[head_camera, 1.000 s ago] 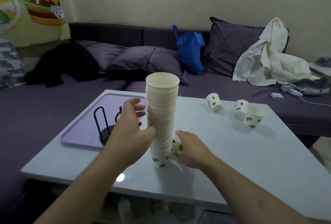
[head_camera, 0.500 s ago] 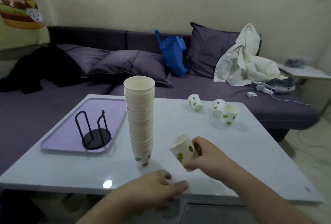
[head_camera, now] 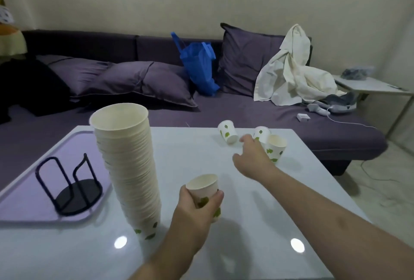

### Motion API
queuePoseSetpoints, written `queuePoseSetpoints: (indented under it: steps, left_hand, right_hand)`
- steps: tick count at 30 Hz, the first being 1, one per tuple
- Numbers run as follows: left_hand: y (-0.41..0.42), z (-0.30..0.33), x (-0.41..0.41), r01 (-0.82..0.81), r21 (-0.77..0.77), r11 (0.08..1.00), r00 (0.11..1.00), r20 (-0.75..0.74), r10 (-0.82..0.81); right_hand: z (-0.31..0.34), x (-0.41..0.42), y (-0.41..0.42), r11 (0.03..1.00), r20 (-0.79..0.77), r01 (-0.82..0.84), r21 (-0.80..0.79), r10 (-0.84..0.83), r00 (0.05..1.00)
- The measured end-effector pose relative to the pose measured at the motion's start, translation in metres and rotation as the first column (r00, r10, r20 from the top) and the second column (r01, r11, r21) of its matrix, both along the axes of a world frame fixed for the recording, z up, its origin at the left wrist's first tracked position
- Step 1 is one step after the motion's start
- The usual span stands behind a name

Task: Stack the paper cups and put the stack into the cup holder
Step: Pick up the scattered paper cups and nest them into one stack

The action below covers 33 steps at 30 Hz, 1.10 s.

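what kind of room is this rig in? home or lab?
Most likely a home living room, not a lab. A purple sofa with loose cushions runs along the wall, a blue bag and a crumpled white cloth lie on it, and the work goes on at a low white table before it.

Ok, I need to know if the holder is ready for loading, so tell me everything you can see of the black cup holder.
The black cup holder looks like thin dark metal wire: a round flat base with two upright looped rails rising from it. It stands upright and holds no cups. It sits on the lilac tray, at the table's left, beside the tall cup stack but apart from it. Neither hand touches it.
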<state>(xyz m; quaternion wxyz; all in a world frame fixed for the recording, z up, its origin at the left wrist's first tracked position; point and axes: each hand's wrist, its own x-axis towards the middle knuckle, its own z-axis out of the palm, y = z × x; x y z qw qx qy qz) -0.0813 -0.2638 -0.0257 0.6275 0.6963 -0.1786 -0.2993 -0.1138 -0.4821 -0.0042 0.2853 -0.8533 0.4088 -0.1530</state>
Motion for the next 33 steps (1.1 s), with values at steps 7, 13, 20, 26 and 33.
queuePoseSetpoints:
  steps: [7, 13, 20, 26, 33]
  left_hand:
    - [-0.030, -0.024, 0.034, -0.013, 0.006, 1.000, 1.000, -0.023, 0.013]
    - [-0.019, -0.037, 0.029, 0.018, 0.075, 0.997, 0.998, 0.059, -0.023]
    - [0.000, -0.001, 0.004, 0.104, -0.023, 0.994, 0.993, 0.063, -0.102]
    - [0.037, 0.054, -0.023, 0.100, -0.050, 0.994, 0.984, 0.156, -0.091]
    - [0.085, 0.139, -0.035, 0.068, -0.259, 0.964, 0.928, 0.370, 0.034]
  right_hand:
    - [-0.020, 0.109, -0.089, 0.995, -0.165, 0.010, -0.098, -0.027, 0.986]
    - [-0.044, 0.127, -0.107, 0.996, -0.220, -0.039, -0.074, 0.021, 0.975]
    - [-0.031, 0.061, -0.026, 0.985, -0.104, -0.170, -0.025, 0.167, 0.980]
    - [0.036, -0.037, 0.053, 0.888, 0.451, -0.241, 0.392, 0.043, 0.892]
    - [0.141, -0.084, 0.116, 0.915, 0.712, -0.320, 0.247, 0.053, 0.700]
